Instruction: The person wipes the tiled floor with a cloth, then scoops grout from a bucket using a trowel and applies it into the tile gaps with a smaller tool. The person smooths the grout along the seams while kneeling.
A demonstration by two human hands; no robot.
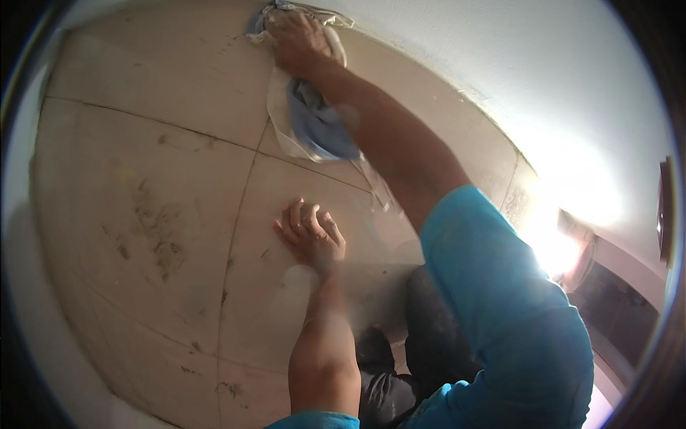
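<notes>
My right hand is stretched far forward, pressing a bunched part of a white and blue cloth against the floor beside the wall. The rest of the cloth trails back under my right forearm, with a thin pale end lying toward me. My fingers are bent over the bunched part and partly lost in its folds. Nearer to me, my left hand rests on the beige tiled floor, its fingers apart and slightly bent, with nothing in them.
Dark smudges and scattered dirt mark the tiles on the left. A white wall runs along the far and right side, and another pale wall edge borders the left. A bright light glares at the right. My knees in dark trousers are close below.
</notes>
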